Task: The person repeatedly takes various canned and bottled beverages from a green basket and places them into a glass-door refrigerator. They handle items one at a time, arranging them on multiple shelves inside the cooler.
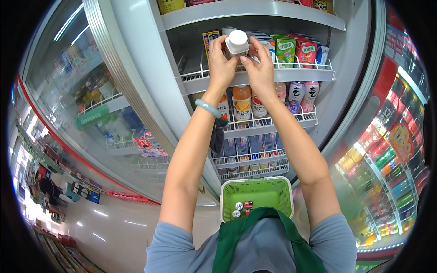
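Observation:
A white-capped bottle [238, 41] is held upright between my two hands, in front of a cooler shelf [300, 75] with a wire rail. My left hand [220, 65] wraps its left side, and a pale bangle [207, 108] circles that wrist. On the right side, the thumb and fingers of my right hand [260, 66] press against the bottle. Behind it stand a yellow-and-blue carton [209, 40], a green drink carton [285, 50] and red drink cartons [306, 53]. An orange drink bottle [241, 104] is on the shelf below. My hands hide part of both shelves.
Below the shelves is a green plastic basket [222, 204] holding cans and small red-and-black packs. A sliding glass door [112, 61] stands at left, and a lit drinks cooler [382, 163] at right. Dark cloth [217, 136] hangs by the lower shelves. A person [51, 192] is farther off.

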Motion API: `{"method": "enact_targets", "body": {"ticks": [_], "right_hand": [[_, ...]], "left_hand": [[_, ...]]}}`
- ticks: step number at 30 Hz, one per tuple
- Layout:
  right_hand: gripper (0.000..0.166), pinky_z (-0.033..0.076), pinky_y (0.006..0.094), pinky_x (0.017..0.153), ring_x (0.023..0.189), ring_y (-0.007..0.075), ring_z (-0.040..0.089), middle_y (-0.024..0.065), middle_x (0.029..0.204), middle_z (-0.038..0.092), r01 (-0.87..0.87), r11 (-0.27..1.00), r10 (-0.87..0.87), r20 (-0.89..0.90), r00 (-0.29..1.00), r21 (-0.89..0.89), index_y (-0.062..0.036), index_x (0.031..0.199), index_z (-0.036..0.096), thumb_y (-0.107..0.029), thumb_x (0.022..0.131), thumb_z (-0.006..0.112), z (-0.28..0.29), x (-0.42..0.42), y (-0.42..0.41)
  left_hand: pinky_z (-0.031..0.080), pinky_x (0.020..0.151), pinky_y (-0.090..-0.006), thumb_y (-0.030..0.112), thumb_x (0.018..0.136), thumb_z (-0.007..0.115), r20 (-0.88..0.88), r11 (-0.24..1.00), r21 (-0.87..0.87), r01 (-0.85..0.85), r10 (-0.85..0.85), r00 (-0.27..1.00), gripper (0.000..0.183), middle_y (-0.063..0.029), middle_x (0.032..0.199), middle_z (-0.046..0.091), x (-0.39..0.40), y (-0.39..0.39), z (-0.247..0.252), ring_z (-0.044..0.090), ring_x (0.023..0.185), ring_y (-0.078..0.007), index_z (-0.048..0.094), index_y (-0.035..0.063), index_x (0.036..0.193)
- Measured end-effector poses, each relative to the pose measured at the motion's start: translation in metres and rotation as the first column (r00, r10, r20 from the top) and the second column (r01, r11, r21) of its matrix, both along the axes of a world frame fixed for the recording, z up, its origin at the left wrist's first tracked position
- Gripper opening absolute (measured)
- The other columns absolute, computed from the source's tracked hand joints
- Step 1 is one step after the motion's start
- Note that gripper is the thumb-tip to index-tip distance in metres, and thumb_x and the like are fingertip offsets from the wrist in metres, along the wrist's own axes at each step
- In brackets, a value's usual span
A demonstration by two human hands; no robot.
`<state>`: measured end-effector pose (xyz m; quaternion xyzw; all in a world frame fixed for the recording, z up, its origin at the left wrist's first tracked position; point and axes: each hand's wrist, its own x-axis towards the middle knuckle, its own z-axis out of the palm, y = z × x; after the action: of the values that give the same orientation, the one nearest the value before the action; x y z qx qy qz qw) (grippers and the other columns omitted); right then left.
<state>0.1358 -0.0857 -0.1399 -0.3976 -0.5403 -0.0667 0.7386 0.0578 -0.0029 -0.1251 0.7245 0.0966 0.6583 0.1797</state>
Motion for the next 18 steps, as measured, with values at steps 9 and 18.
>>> {"method": "enact_targets", "body": {"ticks": [9,18], "right_hand": [[0.045,0.045,0.0190,0.064,0.076,0.0074,0.051,0.0068,0.115,0.052,-0.156,0.981,0.162,0.039,0.986,-0.113,-0.0008,0.118,0.058,-0.002,0.074,0.072,-0.055,-0.016,-0.119],[0.048,0.043,0.0161,0.059,0.066,0.0019,0.050,-0.0009,0.072,0.054,-0.587,0.762,0.400,-0.514,0.759,-0.274,0.0005,0.114,0.054,-0.002,0.072,0.077,-0.129,-0.017,-0.165]], "left_hand": [[0.046,0.074,-0.0246,0.010,0.068,0.079,-0.043,0.771,-0.512,0.378,-0.462,0.886,0.055,-0.0044,0.099,0.062,-0.073,-0.113,-0.068,0.057,0.084,-0.0117,0.056,-0.0013,0.117],[0.041,0.067,-0.0207,0.012,0.063,0.084,0.003,0.556,-0.752,0.355,-0.535,0.845,0.056,-0.0022,0.094,0.059,-0.091,-0.160,-0.141,0.055,0.075,-0.0068,0.060,-0.0031,0.111]]}}
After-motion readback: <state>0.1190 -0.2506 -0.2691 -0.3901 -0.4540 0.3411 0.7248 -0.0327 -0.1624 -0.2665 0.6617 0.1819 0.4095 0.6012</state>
